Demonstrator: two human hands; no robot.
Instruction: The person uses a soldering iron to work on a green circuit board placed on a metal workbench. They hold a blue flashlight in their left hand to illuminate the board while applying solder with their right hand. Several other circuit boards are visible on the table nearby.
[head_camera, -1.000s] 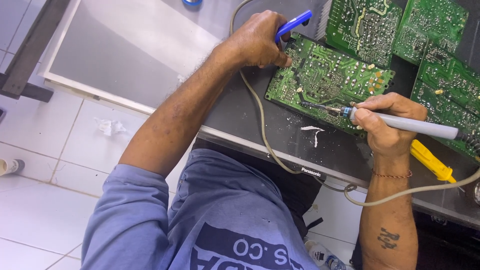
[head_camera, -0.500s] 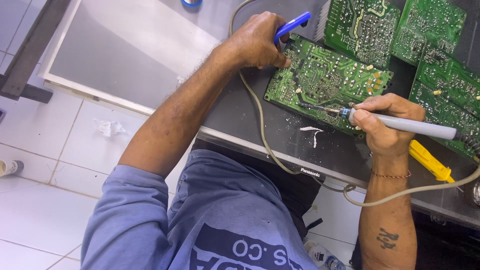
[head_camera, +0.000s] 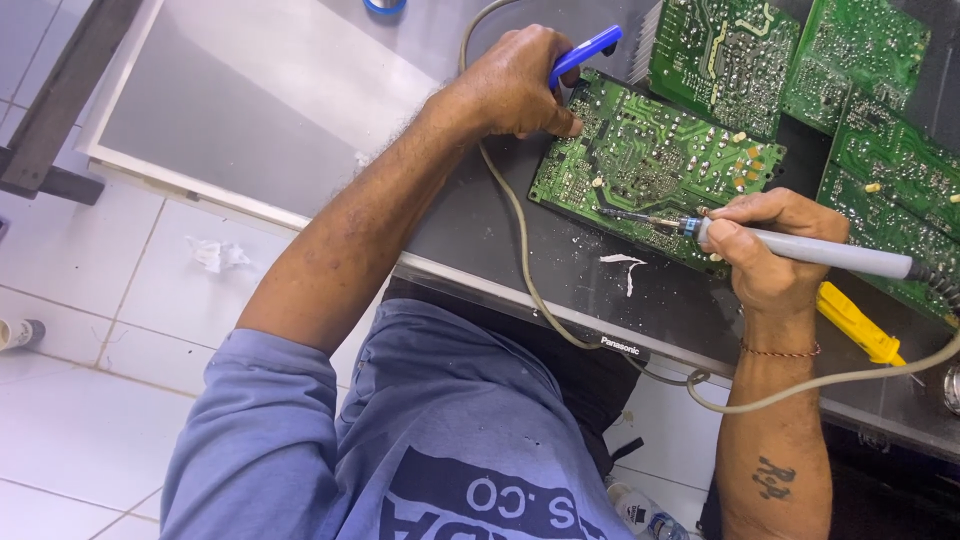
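Nothing shifting since earlier frame. Right hand (head_camera: 770, 255) gripping grey soldering iron (head_camera: 800, 248), tip touching green circuit board (head_camera: 655, 165); left hand (head_camera: 515, 80) clutching blue tool (head_camera: 585, 52) at board's corner.

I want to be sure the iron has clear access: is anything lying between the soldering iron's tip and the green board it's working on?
Nothing visible does. The right hand holds the soldering iron with its tip right at the circuit board, solder side bare there. The left hand, gripping a blue tool, sits at the board's far corner; the cable runs off the board.
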